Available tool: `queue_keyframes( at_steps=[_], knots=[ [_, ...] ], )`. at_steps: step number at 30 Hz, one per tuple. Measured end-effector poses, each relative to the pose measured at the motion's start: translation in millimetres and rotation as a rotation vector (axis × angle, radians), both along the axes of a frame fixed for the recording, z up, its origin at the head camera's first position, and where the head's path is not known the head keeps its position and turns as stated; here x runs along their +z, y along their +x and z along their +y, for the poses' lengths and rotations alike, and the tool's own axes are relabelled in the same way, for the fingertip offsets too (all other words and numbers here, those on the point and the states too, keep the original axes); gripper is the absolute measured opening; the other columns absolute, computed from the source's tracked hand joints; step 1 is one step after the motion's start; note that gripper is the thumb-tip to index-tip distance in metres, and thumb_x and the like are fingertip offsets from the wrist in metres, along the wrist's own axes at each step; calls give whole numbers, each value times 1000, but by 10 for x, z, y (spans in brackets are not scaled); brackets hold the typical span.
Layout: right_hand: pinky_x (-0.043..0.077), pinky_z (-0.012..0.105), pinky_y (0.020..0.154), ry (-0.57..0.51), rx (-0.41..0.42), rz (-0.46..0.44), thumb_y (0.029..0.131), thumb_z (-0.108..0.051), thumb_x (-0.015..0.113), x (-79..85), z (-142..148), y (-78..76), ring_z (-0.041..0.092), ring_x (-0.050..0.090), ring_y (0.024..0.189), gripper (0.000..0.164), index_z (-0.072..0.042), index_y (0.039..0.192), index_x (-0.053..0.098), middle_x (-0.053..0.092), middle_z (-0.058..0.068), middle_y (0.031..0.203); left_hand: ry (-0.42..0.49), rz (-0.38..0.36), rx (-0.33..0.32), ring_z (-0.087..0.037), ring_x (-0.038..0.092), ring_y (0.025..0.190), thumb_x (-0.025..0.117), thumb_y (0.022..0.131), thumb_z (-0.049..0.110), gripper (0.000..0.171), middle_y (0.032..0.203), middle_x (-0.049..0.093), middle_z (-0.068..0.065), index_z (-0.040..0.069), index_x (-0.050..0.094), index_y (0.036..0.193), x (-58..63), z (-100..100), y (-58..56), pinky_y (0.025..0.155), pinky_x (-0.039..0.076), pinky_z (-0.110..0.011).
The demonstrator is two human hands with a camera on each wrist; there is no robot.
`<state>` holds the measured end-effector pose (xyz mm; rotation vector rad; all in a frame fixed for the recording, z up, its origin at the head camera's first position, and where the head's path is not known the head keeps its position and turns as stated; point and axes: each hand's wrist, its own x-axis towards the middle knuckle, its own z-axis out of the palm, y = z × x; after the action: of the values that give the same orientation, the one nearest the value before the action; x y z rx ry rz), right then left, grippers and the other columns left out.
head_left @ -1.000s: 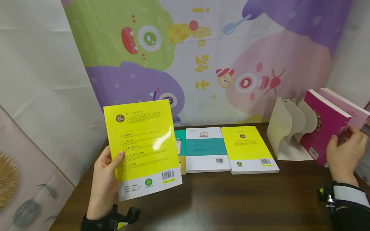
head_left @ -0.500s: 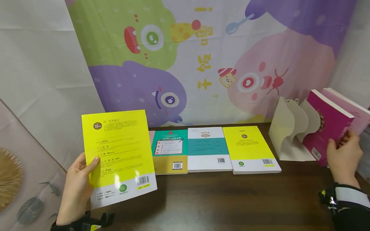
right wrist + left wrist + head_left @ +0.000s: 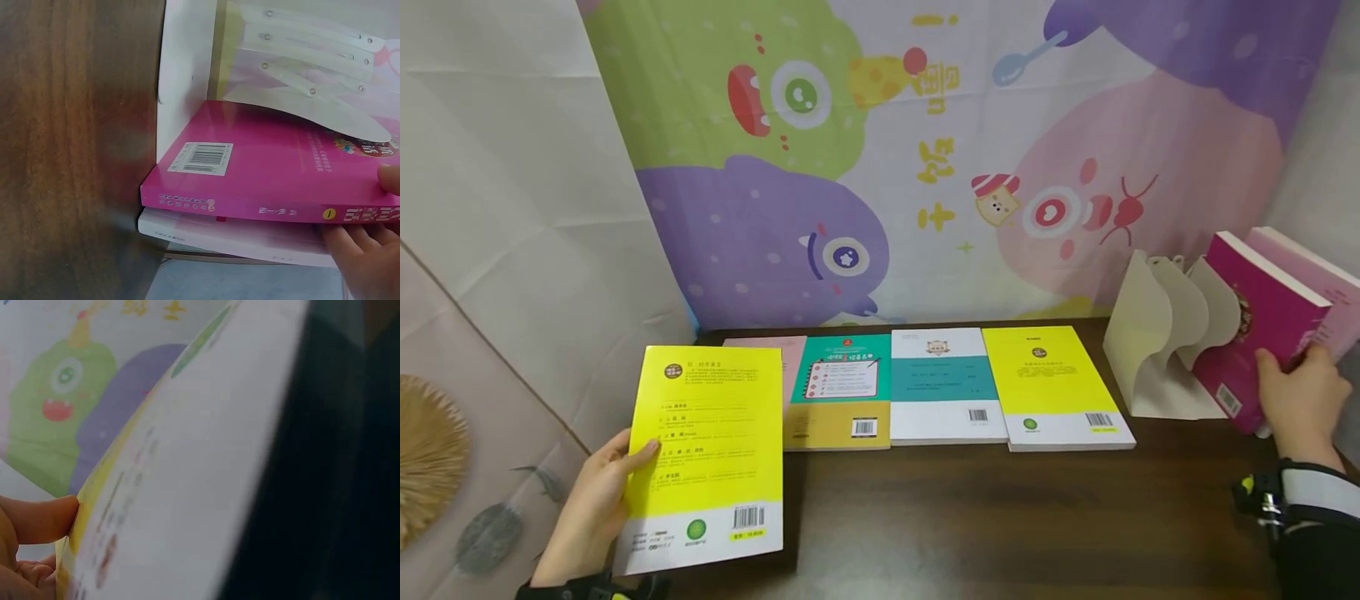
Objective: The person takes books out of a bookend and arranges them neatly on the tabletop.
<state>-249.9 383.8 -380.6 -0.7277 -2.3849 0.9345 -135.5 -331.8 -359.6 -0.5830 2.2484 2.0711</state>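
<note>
At the lower left of the head view, my left hand [image 3: 597, 492] holds a yellow book [image 3: 711, 442] by its left edge, the thumb on the back cover. In the left wrist view that book [image 3: 181, 462] looks bent and fills much of the frame. On the far right, my right hand [image 3: 1303, 404] grips a magenta book [image 3: 1262, 304] at its spine. The right wrist view has the thumb on its cover [image 3: 262, 150] and the fingers between it and a pale pink book [image 3: 244, 237]. Both books lean beside a cream, wavy-edged bookend [image 3: 1142, 342].
Along the back of the dark wooden table [image 3: 955, 517] lie a pink book [image 3: 787, 367], a green-and-tan book [image 3: 842, 408], a white-and-teal book [image 3: 947, 383] and another yellow book [image 3: 1045, 375]. A cartoon-printed cloth [image 3: 925, 275] hangs behind them.
My left hand has carried the yellow book left and down, bringing the green-and-tan and pink books into view. My right hand keeps its grip on the magenta book. The head view has shifted slightly.
</note>
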Motion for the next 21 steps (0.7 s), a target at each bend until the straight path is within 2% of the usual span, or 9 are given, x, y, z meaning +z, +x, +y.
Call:
queue_keyframes(
  at_steps=[3, 6, 9, 15, 21],
  knots=[
    [31, 62, 88, 8, -2, 14, 93, -28, 42, 2, 1, -21, 53, 35, 114, 53, 12, 128, 38, 42, 36, 126, -5, -52, -8, -6, 60, 73, 51, 93, 25, 40, 80, 58, 15, 14, 36, 128, -86, -49, 11, 66, 51, -24],
    [32, 60, 86, 17, -3, 28, 93, -28, 42, 7, 3, -32, 53, 37, 112, 51, 13, 123, 42, 45, 36, 122, -5, -112, -5, -7, 60, 73, 51, 93, 25, 58, 81, 57, 13, 7, 23, 141, -162, -86, 33, 67, 51, -25],
    [31, 59, 85, 16, 0, 28, 94, -28, 42, 20, 4, -40, 53, 37, 112, 49, 13, 120, 44, 46, 36, 121, -16, -168, -13, -8, 60, 73, 50, 93, 25, 68, 83, 56, 10, 2, 12, 144, -211, -125, 54, 67, 51, -27],
    [29, 59, 87, 0, 10, 27, 95, -28, 41, 33, -15, -40, 54, 35, 113, 47, 12, 120, 45, 45, 36, 121, -35, -236, -59, -14, 61, 73, 51, 93, 26, 71, 85, 57, 2, -1, 8, 144, -249, -171, 74, 67, 52, -31],
    [29, 59, 91, -14, -6, 38, 95, -28, 40, 24, -45, -19, 53, 35, 116, 46, 9, 123, 45, 44, 34, 124, -87, -261, -83, -16, 62, 69, 51, 93, 23, 66, 81, 60, 2, -4, 15, 140, -327, -182, 104, 64, 52, -32]
  ],
)
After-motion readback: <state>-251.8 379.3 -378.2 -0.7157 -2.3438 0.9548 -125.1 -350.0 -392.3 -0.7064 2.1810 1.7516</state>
